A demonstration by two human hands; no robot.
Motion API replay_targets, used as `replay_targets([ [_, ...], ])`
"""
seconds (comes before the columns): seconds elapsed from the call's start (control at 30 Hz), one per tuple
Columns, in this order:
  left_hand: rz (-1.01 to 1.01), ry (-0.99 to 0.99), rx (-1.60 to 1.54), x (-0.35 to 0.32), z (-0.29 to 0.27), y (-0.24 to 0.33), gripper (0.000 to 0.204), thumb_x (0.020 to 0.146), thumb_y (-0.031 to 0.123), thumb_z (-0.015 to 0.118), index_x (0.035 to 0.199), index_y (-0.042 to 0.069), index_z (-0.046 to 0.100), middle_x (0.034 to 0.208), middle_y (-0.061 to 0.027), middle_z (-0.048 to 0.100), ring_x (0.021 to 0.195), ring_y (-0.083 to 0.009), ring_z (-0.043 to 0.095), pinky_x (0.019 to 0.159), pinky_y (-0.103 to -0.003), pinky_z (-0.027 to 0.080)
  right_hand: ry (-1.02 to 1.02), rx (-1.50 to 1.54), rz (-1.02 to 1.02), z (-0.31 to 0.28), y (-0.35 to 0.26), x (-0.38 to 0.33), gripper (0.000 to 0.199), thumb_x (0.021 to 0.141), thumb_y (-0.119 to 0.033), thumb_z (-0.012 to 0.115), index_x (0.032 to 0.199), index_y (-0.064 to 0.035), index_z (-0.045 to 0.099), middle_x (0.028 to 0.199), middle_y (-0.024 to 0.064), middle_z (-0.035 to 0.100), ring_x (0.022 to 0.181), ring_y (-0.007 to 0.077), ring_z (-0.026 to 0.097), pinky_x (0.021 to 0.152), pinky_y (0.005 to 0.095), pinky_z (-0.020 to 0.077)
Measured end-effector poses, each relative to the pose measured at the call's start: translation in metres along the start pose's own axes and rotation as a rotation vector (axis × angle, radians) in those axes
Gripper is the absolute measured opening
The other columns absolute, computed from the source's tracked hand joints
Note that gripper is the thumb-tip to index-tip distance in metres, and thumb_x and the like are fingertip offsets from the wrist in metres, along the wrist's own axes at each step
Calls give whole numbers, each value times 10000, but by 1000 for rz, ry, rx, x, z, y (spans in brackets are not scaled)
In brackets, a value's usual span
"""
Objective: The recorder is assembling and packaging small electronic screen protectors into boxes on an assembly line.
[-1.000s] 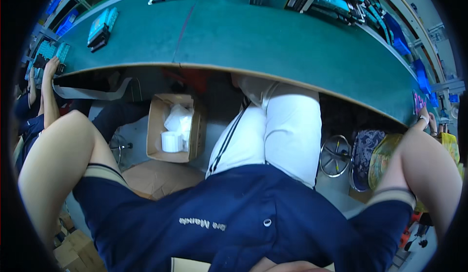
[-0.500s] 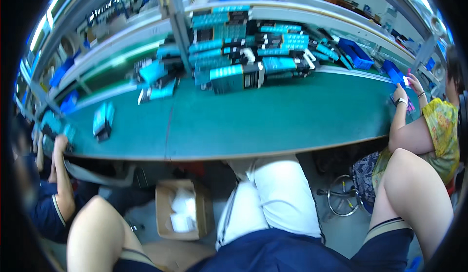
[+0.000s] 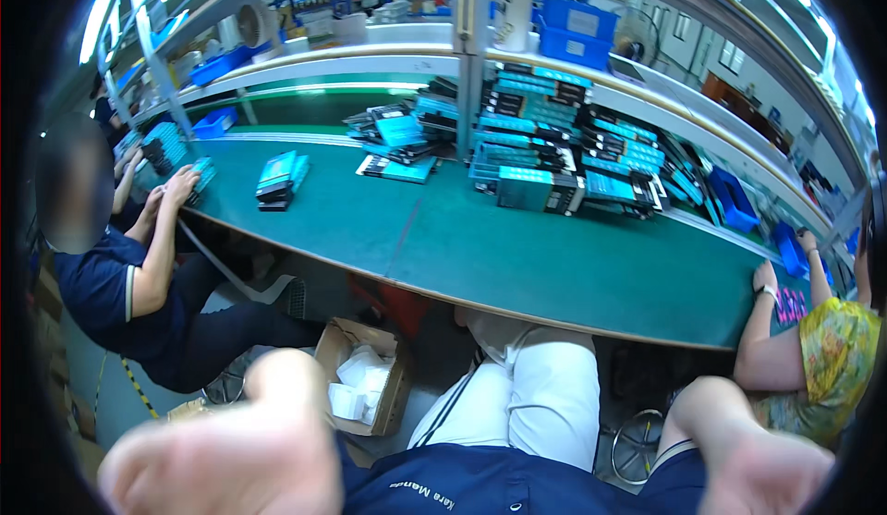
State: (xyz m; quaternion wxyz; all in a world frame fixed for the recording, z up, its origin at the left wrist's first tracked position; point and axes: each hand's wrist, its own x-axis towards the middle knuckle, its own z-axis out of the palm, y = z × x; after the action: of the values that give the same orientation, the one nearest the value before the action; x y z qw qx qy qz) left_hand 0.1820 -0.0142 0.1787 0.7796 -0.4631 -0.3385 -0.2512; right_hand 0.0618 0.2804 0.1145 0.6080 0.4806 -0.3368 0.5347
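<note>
Grip: can't tell; left hand point(image 3: 226, 460) (7:30) and right hand point(image 3: 767, 478) (4 o'clock) too blurry
Boxes point(image 3: 531, 136): 1:30, mostly stacked flat, probably saves bench point(image 3: 573, 270) space

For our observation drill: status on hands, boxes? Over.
Left hand, right hand near camera, blurred, grip unclear. Boxes piled on bench, apart from both. Carton on floor.

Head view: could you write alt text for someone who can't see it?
Blurred left hand and right hand near the camera at the lower edge, no held object visible, in front of a green workbench. Teal-and-black boxes are stacked at its far side, with a co-worker in navy at left and another in yellow at right.
</note>
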Motion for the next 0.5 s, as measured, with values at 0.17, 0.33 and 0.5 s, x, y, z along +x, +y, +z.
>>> replay_targets([
  [0.17, -827, -663, 544, -180, -75, 52, 351, 756, 77, 721, 1061, 59, 546, 1210, -183, 488, 1109, -378, 537, 962, -461, 440, -412, 280, 801, 89, -3, -112, 180, 938, -161, 573, 1061, -31, 551, 1036, 110, 612, 873, 254, 590, 776, 375, 496],
  [0.33, -1046, -1296, 897, -320, -206, 168, 290, 796, 167, 705, 1023, 40, 578, 1135, -201, 534, 1016, -370, 541, 932, -487, 423, -1082, 306, 1668, 38, -84, -278, 206, 958, -178, 602, 1033, -20, 711, 978, 115, 715, 945, 198, 676, 839, 318, 517],
  [0.5, -2700, -1588, 776, -373, -348, 365, 738, 887, 619, 504, 1280, 1, 590, 1267, -251, 601, 1217, -349, 570, 1048, -454, 412, -1261, 459, 1524, 46, -68, -262, 269, 958, -265, 595, 1058, -46, 713, 1007, 139, 718, 938, 276, 690, 815, 339, 533],
])
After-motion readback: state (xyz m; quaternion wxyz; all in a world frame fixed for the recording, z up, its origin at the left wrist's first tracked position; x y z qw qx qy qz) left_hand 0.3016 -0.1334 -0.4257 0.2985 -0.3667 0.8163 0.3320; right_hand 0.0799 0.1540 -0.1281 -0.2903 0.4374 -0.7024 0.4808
